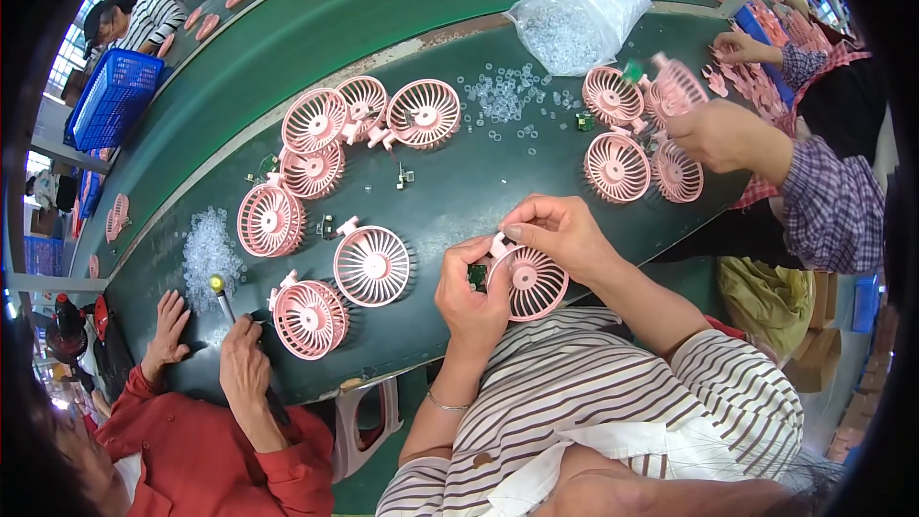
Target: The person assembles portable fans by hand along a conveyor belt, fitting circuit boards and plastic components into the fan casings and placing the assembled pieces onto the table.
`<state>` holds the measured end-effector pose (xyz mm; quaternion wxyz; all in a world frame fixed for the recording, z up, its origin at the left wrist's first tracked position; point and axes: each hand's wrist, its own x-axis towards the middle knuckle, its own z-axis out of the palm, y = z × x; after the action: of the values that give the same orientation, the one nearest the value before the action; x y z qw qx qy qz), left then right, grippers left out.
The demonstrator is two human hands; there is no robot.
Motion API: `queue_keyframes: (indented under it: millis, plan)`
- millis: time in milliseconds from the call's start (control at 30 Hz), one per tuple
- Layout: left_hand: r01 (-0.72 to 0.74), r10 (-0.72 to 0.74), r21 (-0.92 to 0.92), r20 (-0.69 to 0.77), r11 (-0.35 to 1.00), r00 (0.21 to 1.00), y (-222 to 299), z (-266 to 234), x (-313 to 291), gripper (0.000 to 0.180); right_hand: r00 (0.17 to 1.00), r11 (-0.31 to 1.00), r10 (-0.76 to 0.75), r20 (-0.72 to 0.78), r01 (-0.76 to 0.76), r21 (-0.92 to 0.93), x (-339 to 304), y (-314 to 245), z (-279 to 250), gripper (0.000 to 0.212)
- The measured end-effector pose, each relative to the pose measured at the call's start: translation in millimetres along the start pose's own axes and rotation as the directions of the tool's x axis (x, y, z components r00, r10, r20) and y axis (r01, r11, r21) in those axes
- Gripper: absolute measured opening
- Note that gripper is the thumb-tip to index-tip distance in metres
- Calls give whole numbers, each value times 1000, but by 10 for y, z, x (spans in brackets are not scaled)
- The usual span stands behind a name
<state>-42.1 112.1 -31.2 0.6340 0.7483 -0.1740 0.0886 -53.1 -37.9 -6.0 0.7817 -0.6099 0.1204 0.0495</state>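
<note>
Near the table's front edge, a round pink slatted fan housing [525, 284] is held up between my two hands. My left hand [467, 295] is closed around its left side, and a small green circuit board [477, 275] shows between the fingers. My right hand [560, 232] pinches at the short pink neck [499, 245] on top of the housing; anything small in that pinch is hidden by the fingers. Left of my hands, another pink fan housing [371, 266] lies on the table. A small circuit board with a white part [405, 175] lies farther back.
Several fan housings [313, 173] cluster at left, others [617, 168] at right. Clear rings [507, 94] lie scattered below a plastic bag [577, 19]. A red-sleeved co-worker's hand [245, 364] holds a screwdriver at left; another co-worker's hand [720, 137] is at right. A green conveyor [383, 14] runs behind.
</note>
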Motion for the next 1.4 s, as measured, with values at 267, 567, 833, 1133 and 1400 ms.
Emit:
queue_keyframes:
  millis: [267,567,833,1133,1400]
  plan:
    - [-1,1,-15,-11,1000,1000,-5,13,-1,24,998,998,7,-63,-10,-58,-2,5,37,10]
    - [-7,7,-1,-1,1000,1000,-5,7,-3,24,995,976,-91,-40,81,-203,-13,71,4,11]
    - [-5,7,65,-30,998,1000,-13,9,-47,25,694,186,-653,304,536,-823,-258,30,272,36]
    - [70,-68,52,-36,996,997,15,-17,9,42,890,725,-448,81,415,-550,-241,27,118,34]
    - [-71,72,62,-10,996,997,-18,-8,8,33,756,396,-581,301,586,-707,-177,23,108,29]
